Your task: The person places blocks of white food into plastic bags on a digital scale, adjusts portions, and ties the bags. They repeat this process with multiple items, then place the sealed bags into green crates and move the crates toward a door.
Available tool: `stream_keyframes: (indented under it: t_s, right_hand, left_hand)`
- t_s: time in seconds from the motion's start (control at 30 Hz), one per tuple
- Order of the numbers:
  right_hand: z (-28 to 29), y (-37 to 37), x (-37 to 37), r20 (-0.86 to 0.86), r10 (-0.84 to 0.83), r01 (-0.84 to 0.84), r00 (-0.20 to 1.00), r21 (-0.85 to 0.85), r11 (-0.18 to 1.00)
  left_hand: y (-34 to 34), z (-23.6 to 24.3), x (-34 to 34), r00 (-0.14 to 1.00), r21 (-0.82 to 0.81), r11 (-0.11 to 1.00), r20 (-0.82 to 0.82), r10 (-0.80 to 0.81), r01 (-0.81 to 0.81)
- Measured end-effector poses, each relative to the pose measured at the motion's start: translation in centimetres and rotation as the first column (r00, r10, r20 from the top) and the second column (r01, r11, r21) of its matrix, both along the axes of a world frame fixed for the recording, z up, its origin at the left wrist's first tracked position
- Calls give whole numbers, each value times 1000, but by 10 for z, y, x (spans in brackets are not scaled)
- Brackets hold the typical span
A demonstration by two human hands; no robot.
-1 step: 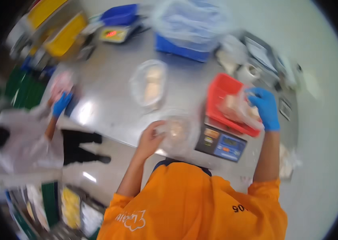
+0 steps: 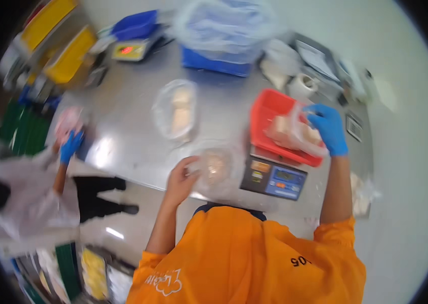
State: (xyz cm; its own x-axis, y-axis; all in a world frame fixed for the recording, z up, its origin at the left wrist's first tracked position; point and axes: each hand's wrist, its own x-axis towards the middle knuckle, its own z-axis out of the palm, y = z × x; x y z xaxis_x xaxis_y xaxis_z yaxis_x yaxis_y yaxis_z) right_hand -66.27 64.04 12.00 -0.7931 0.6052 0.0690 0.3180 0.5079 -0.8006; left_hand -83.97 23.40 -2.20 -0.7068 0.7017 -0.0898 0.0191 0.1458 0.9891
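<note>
My bare left hand (image 2: 181,178) is at the near table edge, thumb and fingertips closed on the side of a clear plastic bag (image 2: 217,164) with pale food in it; the grip is slightly blurred. My right hand (image 2: 329,127), in a blue glove, pinches the top of another clear bag (image 2: 295,133) holding pale chunks. That bag rests in a red tray (image 2: 269,104) on a digital weighing scale (image 2: 273,178). Farther back, left of the tray, lies an open clear bag (image 2: 161,109) with pale pieces in a row.
A blue crate (image 2: 214,63) lined with plastic stands at the back. Nearby are a plastic roll (image 2: 302,85) and a second scale (image 2: 129,49) with a blue tray. At left, a co-worker's gloved hand (image 2: 72,144) touches a bag of pink food (image 2: 69,121).
The whole view has shifted a little, so the table's things sit slightly more to the left. Both my hands keep their places at the same bags.
</note>
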Motion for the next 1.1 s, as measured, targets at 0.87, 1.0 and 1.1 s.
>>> stream_keyframes:
  t_s: [0.87,1.0,1.1]
  right_hand:
    - [1,6,25,-24,-151,147,988,-124,981]
    - [3,6,28,-18,-165,161,986,-137,977]
    - [9,-6,29,-34,-202,196,979,-144,970]
  left_hand:
    - [-9,14,-24,987,-16,1000,158,-6,9]
    - [-6,14,-24,986,-14,1000,163,-21,24]
    - [-5,15,-24,983,-25,999,181,-23,28]
